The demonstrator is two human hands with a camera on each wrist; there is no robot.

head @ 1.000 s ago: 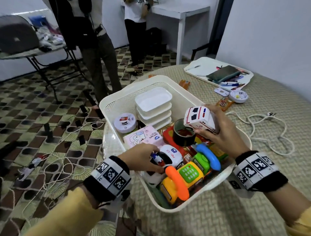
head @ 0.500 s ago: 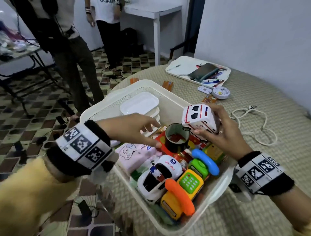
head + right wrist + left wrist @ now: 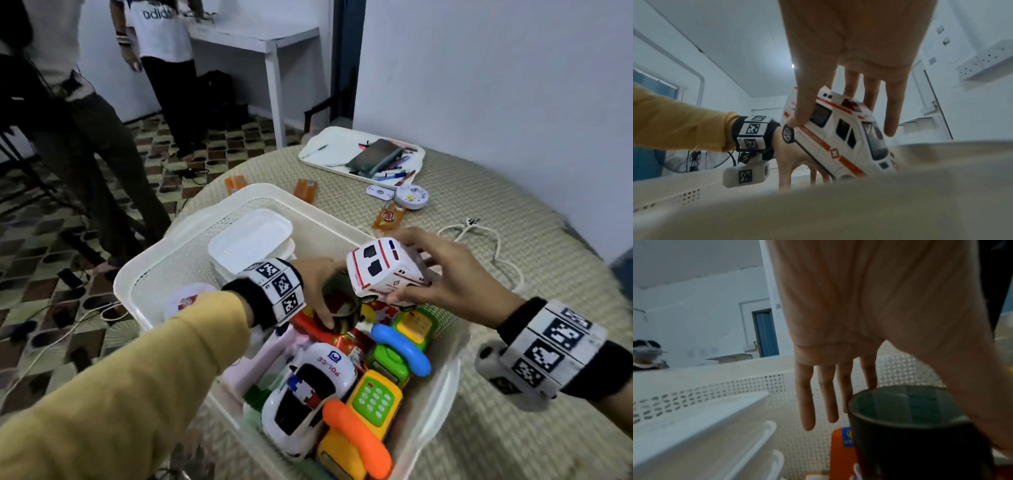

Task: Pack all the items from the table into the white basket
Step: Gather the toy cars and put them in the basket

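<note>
Fitting the toy ambulance into the crowded white basket (image 3: 144, 274)

Right hand (image 3: 442, 277) pinches the toy ambulance (image 3: 383, 270) just above the basket's far side; left hand (image 3: 318, 284) grips the dark cup (image 3: 920, 426) inside the basket, likely clearing a gap so the ambulance can be lowered in

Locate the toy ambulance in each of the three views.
Head: toy ambulance right of centre, held by the right hand above the white basket.
Left wrist: not in it.
Right wrist: centre, tilted nose-down.
Shared landmark: the basket's perforated wall.
</note>
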